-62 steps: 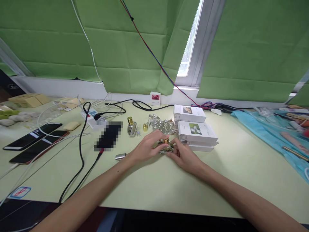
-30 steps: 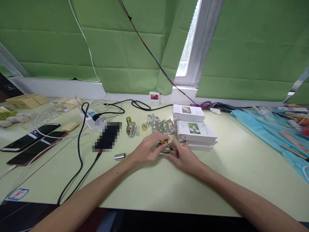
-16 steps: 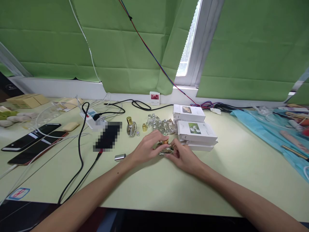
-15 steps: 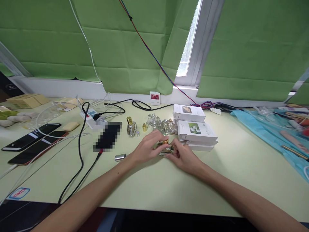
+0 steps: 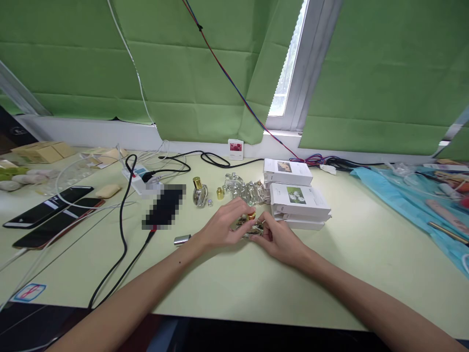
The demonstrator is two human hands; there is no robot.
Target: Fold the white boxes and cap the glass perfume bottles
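Between my hands, a small clear glass perfume bottle rests on the table, partly covered by fingers. Its gold neck points up. The fingers of my left hand are closed around that gold part. My right hand grips the glass body from the right with bent fingers. Just beyond stand several clear glass bottles. A gold cap and a tiny clear piece lie behind my left hand, near a gold-topped bottle. Left of my wrist lies a silver cylinder.
White boxes are stacked right of the bottles. A blurred-out dark device, a black cable, a power strip and phones lie to the left. Blue plastic sheeting covers the far right.
My left fingers have shifted slightly around the gold neck, and more of the glass shows beneath them. My right hand stays on the bottle in nearly the same place.
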